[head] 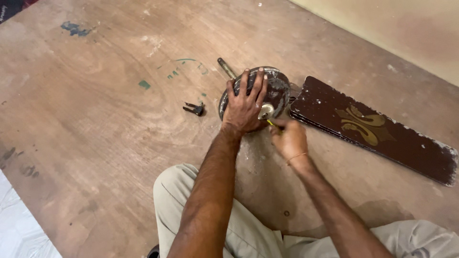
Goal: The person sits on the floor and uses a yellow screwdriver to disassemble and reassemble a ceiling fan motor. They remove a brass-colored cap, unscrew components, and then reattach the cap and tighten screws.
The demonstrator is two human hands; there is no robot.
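Ceiling fan motor housing [276, 88] on brown wooden floor [95, 143], rod [226, 67] sticking out far side. Left hand [245, 104] spread flat on housing top, fingers wide, likely pinning it steady. Right hand [288, 138] just beside housing, closed narrow on thin yellow-handled tool [271, 123], tip at pale hub [266, 111]. Stacked dark fan blades [377, 128] right of housing; small black clip [194, 109] left of it.

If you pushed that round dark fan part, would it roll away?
Probably not. The fan motor lies flat on the wooden floor, with the left hand spread on top. Its rod and the stacked blades beside it would likely block rolling. It looks like metal, so probably heavy for its size.
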